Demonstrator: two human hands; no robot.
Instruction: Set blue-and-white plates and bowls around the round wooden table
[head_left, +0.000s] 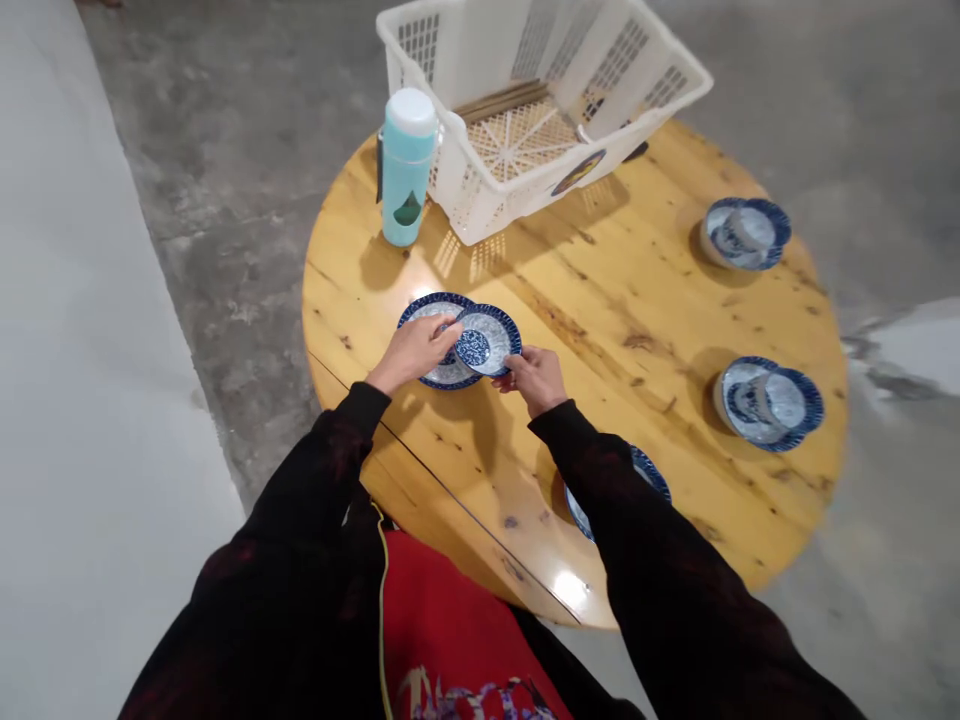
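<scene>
Between both hands point(417, 352) point(538, 382), a small round plate point(489, 342), patterned face upward.

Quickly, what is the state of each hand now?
Left hand: curled at the small plate, grip unclear.
Right hand: closed, holding the small plate.

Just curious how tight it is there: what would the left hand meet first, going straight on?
Likely the small plate: the left hand seems to touch its edge, though depth is unclear.

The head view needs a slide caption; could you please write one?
Left hand and right hand hold a small blue-and-white dish over a larger plate on a round wooden table.
</scene>
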